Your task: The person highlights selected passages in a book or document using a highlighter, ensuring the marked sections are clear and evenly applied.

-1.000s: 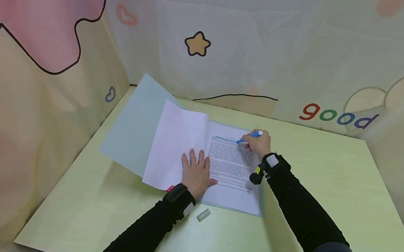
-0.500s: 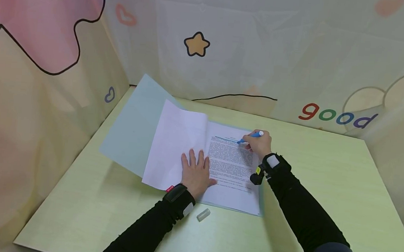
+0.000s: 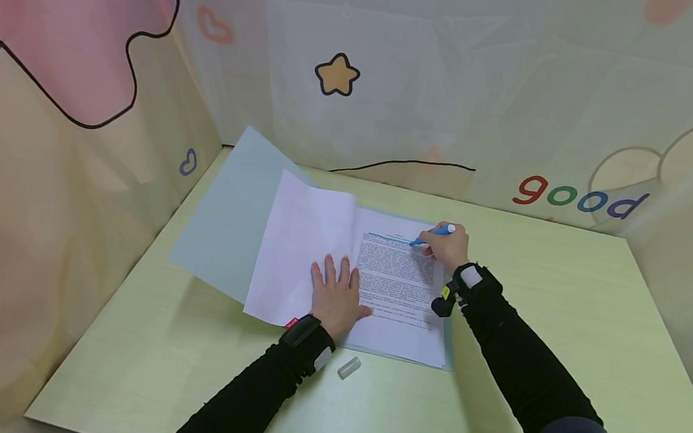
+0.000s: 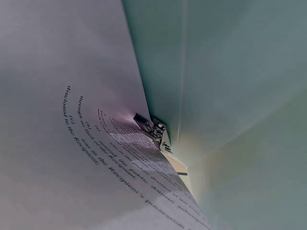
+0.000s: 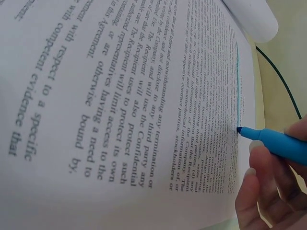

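My right hand (image 3: 448, 246) grips a blue highlighter (image 5: 280, 143), its dark tip on the text near the top of a printed page (image 3: 394, 341). A blue line (image 5: 238, 81) runs along one line of print there. My left hand (image 3: 335, 305) lies flat with fingers spread over the turned-back sheet (image 3: 300, 247) and the inner edge of the page. The papers sit in a light blue folder (image 3: 223, 212), its cover opened to the left. In the left wrist view a metal clip (image 4: 152, 130) shows at the papers' edge; the left hand itself is outside that view.
A small translucent grey cap (image 3: 349, 369) lies on the pale wooden table (image 3: 560, 318), in front of the folder. A red tag (image 3: 291, 323) pokes out by the left wrist. A printed curtain (image 3: 407, 91) stands behind the table.
My right hand and the highlighter have slid slightly to the right along the line of text. The left hand stays where it was.
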`<action>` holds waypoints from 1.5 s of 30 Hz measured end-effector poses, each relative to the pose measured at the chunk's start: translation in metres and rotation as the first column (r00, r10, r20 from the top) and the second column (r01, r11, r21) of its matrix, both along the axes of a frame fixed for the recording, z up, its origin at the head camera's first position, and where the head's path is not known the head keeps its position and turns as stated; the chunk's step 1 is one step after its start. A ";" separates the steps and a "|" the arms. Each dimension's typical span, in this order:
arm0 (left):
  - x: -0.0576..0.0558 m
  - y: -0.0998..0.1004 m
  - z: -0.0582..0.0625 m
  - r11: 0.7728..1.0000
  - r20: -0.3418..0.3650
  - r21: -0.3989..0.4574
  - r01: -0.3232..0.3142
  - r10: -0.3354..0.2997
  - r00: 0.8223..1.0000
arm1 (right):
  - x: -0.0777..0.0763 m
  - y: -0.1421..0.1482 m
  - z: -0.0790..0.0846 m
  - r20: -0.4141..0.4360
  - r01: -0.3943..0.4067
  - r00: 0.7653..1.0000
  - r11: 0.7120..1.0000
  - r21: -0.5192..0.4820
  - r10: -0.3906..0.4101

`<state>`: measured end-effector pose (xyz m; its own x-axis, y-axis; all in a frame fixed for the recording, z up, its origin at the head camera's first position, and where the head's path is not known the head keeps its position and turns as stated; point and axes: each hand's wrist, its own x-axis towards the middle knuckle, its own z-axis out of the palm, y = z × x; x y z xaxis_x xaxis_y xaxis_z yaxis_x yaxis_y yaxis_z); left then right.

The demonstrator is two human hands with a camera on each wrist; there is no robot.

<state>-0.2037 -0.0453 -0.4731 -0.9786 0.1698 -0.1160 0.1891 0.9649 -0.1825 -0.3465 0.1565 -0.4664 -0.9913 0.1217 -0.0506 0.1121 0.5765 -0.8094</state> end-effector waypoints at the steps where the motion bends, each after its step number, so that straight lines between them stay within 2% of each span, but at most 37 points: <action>1: 0.000 0.000 0.000 1.000 0.001 -0.002 0.000 0.000 1.000 | 0.000 0.000 0.000 0.000 0.006 1.000 1.000 -0.002 -0.006; 21: 0.000 0.000 0.000 1.000 -0.007 -0.002 0.005 -0.005 1.000 | 0.000 0.006 0.000 0.029 0.049 0.998 0.999 -0.007 -0.049; 45: 0.000 0.000 -0.001 1.000 -0.009 0.019 0.003 -0.003 1.000 | 0.003 0.014 0.003 0.037 0.047 0.998 0.999 -0.024 -0.046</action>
